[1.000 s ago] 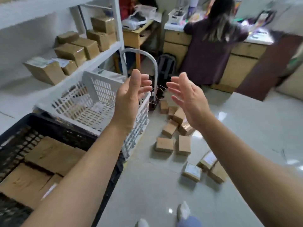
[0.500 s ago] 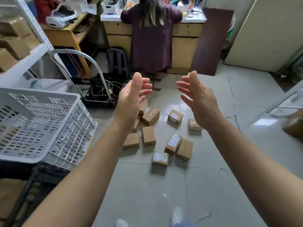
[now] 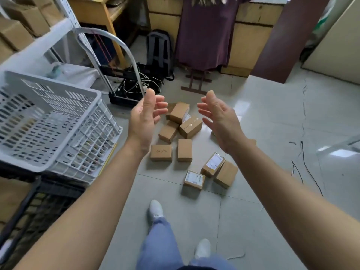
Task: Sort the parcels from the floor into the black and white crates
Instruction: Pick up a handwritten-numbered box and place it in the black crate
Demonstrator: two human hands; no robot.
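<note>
Cardboard parcels, about ten, are lying scattered on the floor, so most sorting is looking undone. Both the left hand and right hand are hovering over them, spread and empty, with the white crate sitting above the black crate

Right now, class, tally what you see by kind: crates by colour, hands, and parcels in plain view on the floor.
White crate: 1
Black crate: 1
Hands, left hand and right hand: 2
Floor parcels in plain view: 8, others partly hidden
Total: 12
</note>
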